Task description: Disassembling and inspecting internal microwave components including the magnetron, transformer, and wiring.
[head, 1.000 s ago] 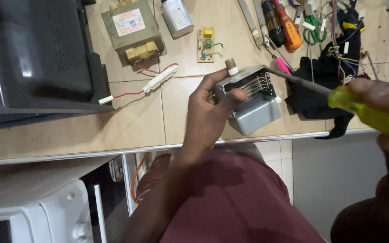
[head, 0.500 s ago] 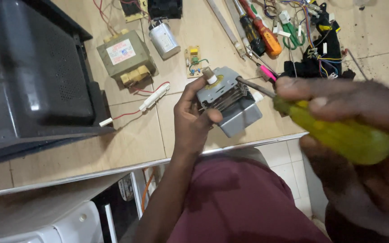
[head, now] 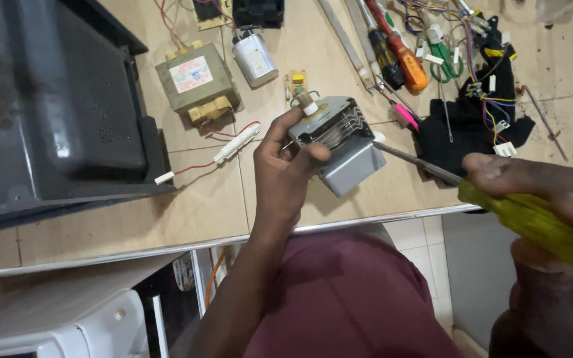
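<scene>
My left hand (head: 286, 169) grips a grey metal box-shaped part with cooling fins (head: 346, 149), held just above the tiled counter (head: 200, 212). My right hand (head: 545, 199) is closed around the yellow handle of a screwdriver (head: 532, 219). Its metal shaft runs up-left and the tip touches the right side of the finned part.
A dark appliance casing (head: 54, 113) fills the left of the counter. Behind the part lie a transformer (head: 197, 83), a silver capacitor (head: 254, 59), a white fuse holder with red wires (head: 233, 142), several screwdrivers (head: 399, 56) and a black cloth with a wire bundle (head: 479, 113). A white appliance (head: 67, 331) stands below.
The view has shifted, so the hands and part sit lower in the picture. The finned part has turned slightly in my left hand. The screwdriver tip stays at its right side.
</scene>
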